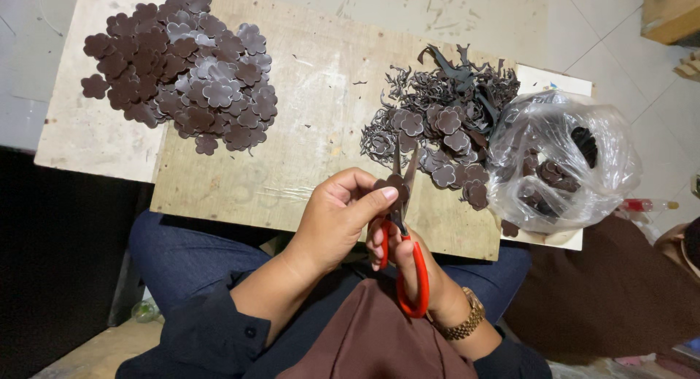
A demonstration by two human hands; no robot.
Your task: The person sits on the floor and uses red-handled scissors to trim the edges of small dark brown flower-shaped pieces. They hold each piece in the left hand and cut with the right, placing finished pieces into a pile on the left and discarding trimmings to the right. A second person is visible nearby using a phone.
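Scissors (401, 266): red handles, dark metal blades. Flower piece (394, 184) between the fingers: dark brown. Pile of flower cutouts (182, 65): dark brown, some faces greyer purple-brown. Scrap heap (445, 109): same brown, few near-black strips. Bag (561, 160): clear plastic, dark pieces inside. Board worktop (321, 80): pale tan wood, scuffed, dark flecks. Trousers (182, 255) dark blue, watch (467, 322) gold.
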